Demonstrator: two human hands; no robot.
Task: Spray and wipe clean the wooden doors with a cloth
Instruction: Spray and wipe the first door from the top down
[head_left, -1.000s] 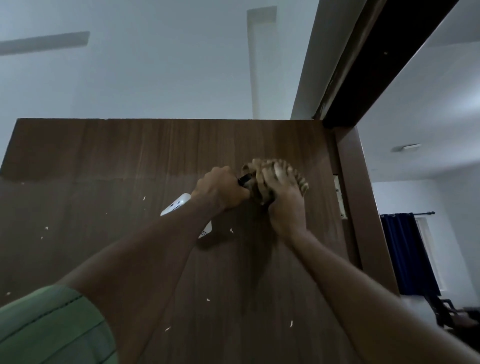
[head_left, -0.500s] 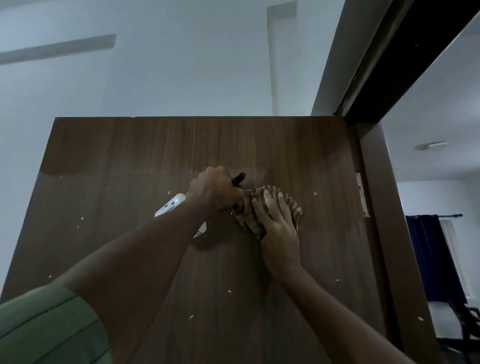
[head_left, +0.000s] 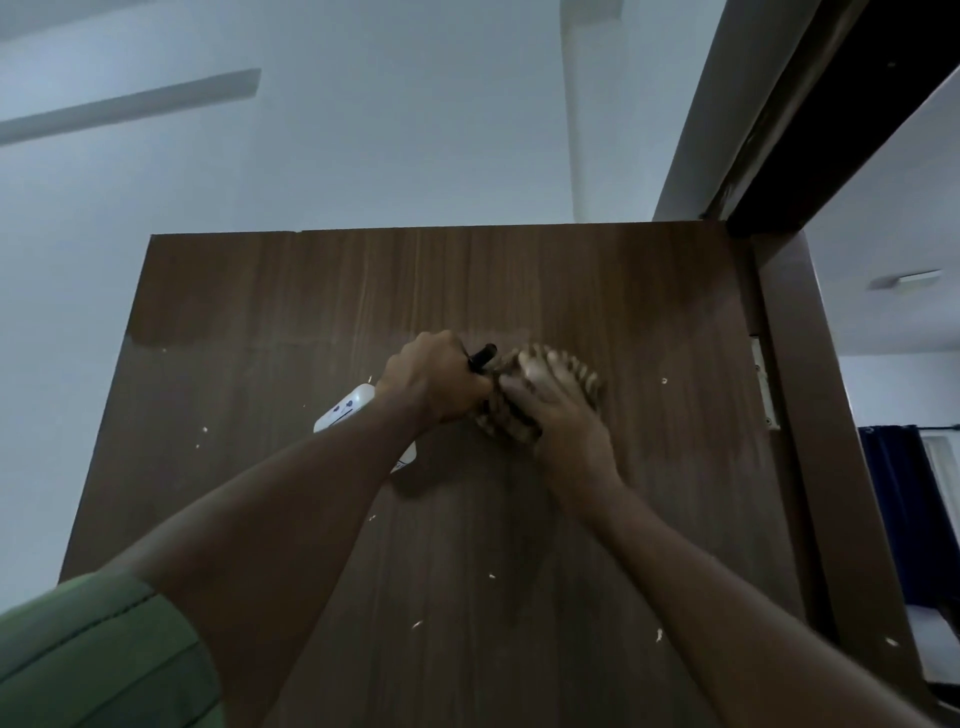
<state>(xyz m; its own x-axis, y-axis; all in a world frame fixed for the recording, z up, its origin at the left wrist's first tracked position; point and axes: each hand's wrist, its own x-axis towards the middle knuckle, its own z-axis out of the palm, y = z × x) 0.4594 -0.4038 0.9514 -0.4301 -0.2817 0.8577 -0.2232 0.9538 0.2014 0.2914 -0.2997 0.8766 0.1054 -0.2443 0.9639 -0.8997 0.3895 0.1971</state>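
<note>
My green sleeve (head_left: 98, 660) sits nearest, at the lower left, and both my forearms reach up from it toward the door (head_left: 291, 322). My left hand (head_left: 434, 379) is curled tight around the neck of the spray bottle (head_left: 345, 413), whose white body angles down to the left under my wrist while its black nozzle (head_left: 482, 357) pokes out to the right of my knuckles. Just beside it, my right hand (head_left: 558, 415) presses the striped cloth (head_left: 506, 423) against the wood; the fingers are blurred, so I cannot tell whether they lie flat or grip the bundle. The cloth touches the door in its upper half, right of centre. Small pale flecks dot the brown panel. A hinge (head_left: 763, 387) shows on the door's right edge, against the frame (head_left: 810, 467). Beyond that, a dark blue curtain (head_left: 893, 509) hangs in the next room, and white ceiling (head_left: 363, 130) spreads above the door.
</note>
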